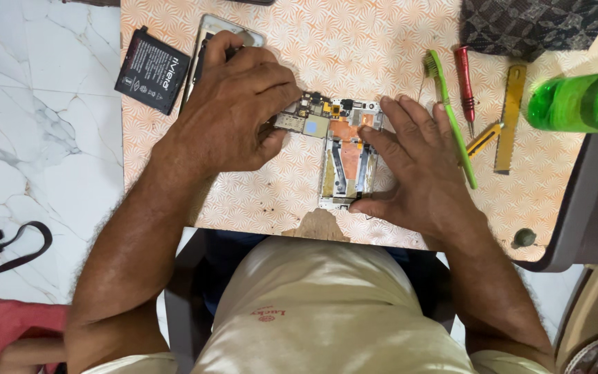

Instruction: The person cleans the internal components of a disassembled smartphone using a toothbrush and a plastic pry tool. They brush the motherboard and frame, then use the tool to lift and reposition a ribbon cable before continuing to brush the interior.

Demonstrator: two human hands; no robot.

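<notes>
Phone (344, 156), opened, is being stripped: left hand (233, 114) pinches its circuit board (306, 121), right hand (417, 173) lies flat, steadying; lifting next needs care

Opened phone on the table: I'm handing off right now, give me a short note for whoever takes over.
Left hand: fingers on the circuit board at the top of the opened phone.
Right hand: flat on the phone's right edge, steadying it.
Done: back cover off, behind the left hand; battery out, at the table's far left corner.
Left: board still sits in the frame.
Tools on the right: green brush, red screwdriver, yellow cutter.
</notes>
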